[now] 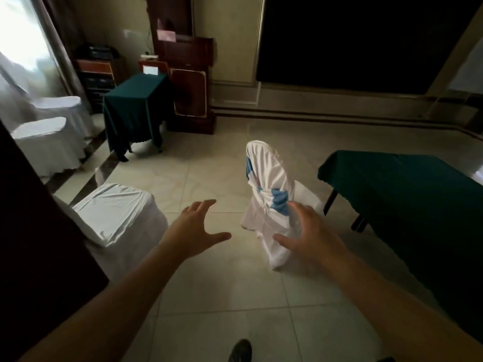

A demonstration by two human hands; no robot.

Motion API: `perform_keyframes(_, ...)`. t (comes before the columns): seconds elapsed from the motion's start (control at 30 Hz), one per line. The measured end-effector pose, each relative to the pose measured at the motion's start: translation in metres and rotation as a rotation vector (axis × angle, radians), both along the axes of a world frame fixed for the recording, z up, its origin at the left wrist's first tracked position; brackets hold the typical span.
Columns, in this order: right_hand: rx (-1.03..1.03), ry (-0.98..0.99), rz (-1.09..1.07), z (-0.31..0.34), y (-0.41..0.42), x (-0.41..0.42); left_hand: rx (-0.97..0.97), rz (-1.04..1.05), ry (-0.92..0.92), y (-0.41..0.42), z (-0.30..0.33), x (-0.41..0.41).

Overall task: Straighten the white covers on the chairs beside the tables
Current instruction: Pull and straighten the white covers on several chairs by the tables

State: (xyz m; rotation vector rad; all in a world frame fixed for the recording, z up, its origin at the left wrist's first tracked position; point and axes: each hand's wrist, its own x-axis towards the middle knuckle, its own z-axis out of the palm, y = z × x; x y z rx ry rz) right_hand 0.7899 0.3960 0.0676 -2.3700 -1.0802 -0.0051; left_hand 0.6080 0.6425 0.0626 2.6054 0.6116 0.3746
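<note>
On the tiled floor (209, 296) beside a green-draped counter (407, 184), a rumpled white cover (269, 173) exposed blue chair; both the left hand (194, 228) and the right hand (311, 236) reached out, fingers spread, holding nothing.

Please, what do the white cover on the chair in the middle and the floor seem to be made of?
The white cover looks like thin, satiny fabric: it shines softly and gathers in folds, with blue showing where it has slipped. The floor looks like polished stone or ceramic tile: pale squares with grout lines and glossy reflections. Which one, I cannot tell.
</note>
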Motion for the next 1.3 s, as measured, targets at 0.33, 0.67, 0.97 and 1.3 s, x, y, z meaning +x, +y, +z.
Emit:
perform_keyframes(0.33, 0.016, 0.041, -0.066, -0.015, 0.154, 0.214, 0.050, -0.014, 0.043, 0.162, -0.004, 0.252)
perform_keyframes(0.67, -0.060, 0.021, -0.261, -0.032, 0.240, 0.364, 0.119, -0.314, -0.006, 0.269, -0.006, 0.472)
perform_keyframes(0.97, -0.168, -0.016, -0.587, -0.069, 0.304, 0.420, 0.095, -0.665, 0.189, 0.347, -0.047, 0.623)
perform_keyframes(1.3, -0.393, 0.201, -0.831, -0.122, 0.321, 0.399, 0.253, -0.991, 0.413, 0.371, -0.103, 0.690)
